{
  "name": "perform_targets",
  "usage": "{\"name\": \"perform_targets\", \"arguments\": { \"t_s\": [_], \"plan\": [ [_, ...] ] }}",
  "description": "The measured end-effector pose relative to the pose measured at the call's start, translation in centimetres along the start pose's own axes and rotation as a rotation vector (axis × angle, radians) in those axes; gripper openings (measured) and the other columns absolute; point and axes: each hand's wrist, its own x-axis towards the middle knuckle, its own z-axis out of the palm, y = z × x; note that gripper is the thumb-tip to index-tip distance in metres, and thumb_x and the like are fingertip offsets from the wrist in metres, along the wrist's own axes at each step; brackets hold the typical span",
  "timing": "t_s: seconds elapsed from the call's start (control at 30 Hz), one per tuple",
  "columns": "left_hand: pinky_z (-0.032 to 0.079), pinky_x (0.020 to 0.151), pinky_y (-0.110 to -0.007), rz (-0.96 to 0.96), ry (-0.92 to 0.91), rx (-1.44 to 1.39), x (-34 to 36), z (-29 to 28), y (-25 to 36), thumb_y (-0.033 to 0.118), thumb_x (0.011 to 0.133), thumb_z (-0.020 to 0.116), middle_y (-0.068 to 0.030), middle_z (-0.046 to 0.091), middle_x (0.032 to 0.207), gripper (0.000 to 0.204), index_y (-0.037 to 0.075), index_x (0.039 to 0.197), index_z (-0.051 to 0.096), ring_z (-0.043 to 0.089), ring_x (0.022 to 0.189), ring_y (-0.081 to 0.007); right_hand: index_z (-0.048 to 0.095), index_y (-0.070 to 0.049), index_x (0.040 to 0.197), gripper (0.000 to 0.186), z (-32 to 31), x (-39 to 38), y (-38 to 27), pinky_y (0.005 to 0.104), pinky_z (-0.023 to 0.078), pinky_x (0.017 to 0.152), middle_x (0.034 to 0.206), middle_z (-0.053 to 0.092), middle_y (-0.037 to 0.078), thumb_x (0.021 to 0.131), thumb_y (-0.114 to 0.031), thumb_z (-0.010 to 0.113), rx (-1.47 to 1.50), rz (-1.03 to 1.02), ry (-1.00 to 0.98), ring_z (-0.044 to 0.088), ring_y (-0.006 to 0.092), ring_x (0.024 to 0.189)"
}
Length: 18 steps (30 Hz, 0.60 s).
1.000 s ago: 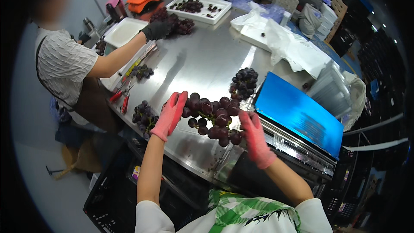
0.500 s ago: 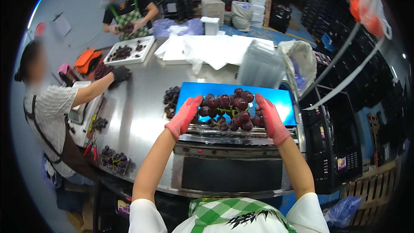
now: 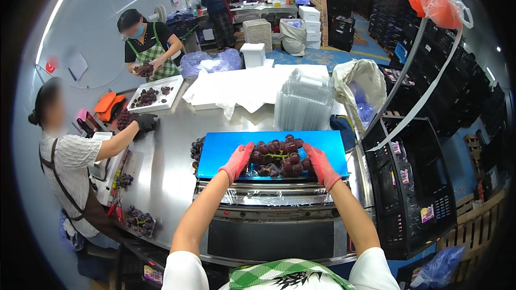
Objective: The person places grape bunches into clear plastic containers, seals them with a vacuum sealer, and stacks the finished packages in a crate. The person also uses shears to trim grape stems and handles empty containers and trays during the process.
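A bunch of dark purple grapes (image 3: 293, 162) with green stems lies between my hands over a shiny blue plate (image 3: 226, 156). Bits of clear plastic show at its edges, though I cannot tell the tray's full shape. My left hand (image 3: 237, 162), in a pink-red glove, holds the bunch's left end with fingers pointing forward. At the right end my right hand (image 3: 321, 165), gloved alike, holds it from the other side. Both thumbs and undersides are partly hidden. The plate belongs to a wrapping machine (image 3: 269, 215) with clear film along its front.
More grapes (image 3: 198, 153) sit left of the blue plate. Stacked clear trays (image 3: 303, 102) stand behind it, beside a white sack (image 3: 359, 83). Black crates (image 3: 411, 182) are at right. Two co-workers handle grapes at left; scissors (image 3: 115, 204) and packed grapes (image 3: 140, 221) lie on the steel table.
My hands and the grapes have come lower over the blue plate. The head view has shifted, showing more of the room's far end.
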Motion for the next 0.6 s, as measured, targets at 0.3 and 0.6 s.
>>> {"name": "perform_targets", "arguments": {
  "t_s": [0.3, 0.6],
  "plan": [
    [0.041, 0.077, -0.043, 0.236, 0.642, 0.359, -8.4, -2.1, -3.2, 0.046, 0.083, 0.056, -0.0173, 0.052, 0.1, 0.051, 0.0, 0.104, 0.05, 0.051, 0.093, -0.0315, 0.059, -0.004, 0.096, 0.039, -5.2, -5.7, 1.8, 0.0314, 0.043, 0.069, 0.087, 0.056, 0.007, 0.083, -0.04, 0.06, -0.315, -0.328, 0.376, 0.052, 0.0167, 0.077],
    [0.036, 0.083, -0.042, 0.063, 0.637, 0.672, -14.8, -1.5, -5.7, 0.054, 0.077, 0.058, -0.0117, 0.051, 0.092, 0.049, 0.005, 0.079, 0.061, 0.044, 0.095, -0.031, 0.066, -0.012, 0.077, 0.033, -5.4, -11.7, 4.3, 0.041, 0.032, 0.085, 0.105, 0.048, 0.01, 0.071, -0.045, 0.065, -1.456, -0.182, 0.592, 0.042, 0.0276, 0.101]
  ]
}}
